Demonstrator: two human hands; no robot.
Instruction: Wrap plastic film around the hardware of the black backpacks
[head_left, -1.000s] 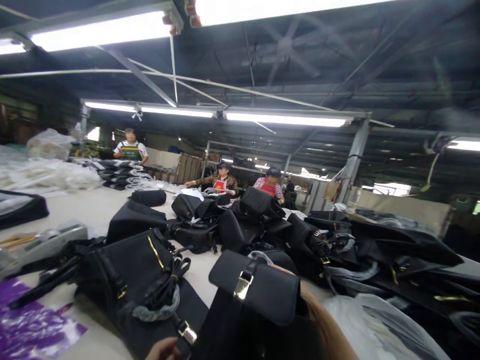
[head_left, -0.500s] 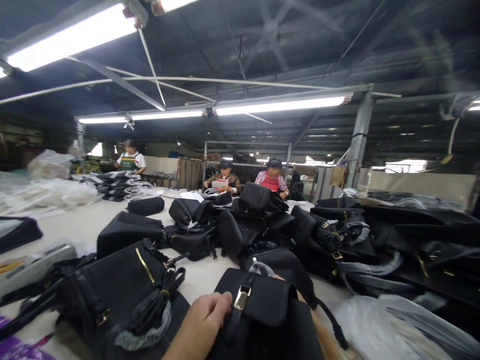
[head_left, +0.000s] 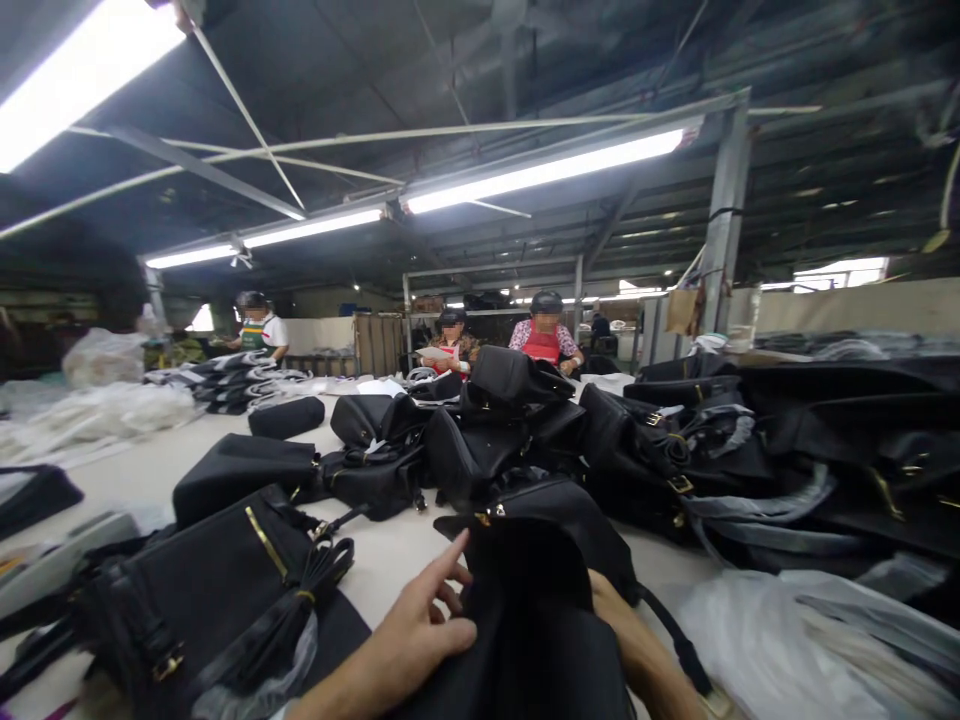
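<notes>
A black bag (head_left: 547,620) stands right in front of me at the bottom middle, its front flap (head_left: 525,540) lifted up. My left hand (head_left: 412,640) rests against the bag's left side, thumb on the fabric, index finger stretched toward the flap and the other fingers curled at the edge. My right forearm (head_left: 637,640) reaches in from the right behind the bag. Its fingers are hidden by the flap.
A black bag with a gold zipper and rolled strap (head_left: 217,580) lies to the left on the white table (head_left: 390,550). A large pile of black bags (head_left: 600,450) fills the middle and right. Clear plastic bags (head_left: 787,640) lie at lower right. Three people (head_left: 545,340) work at the far end.
The bag's flap with its gold clasp has been lifted up and open. My left hand slid up along the bag's side, and the view has tilted down.
</notes>
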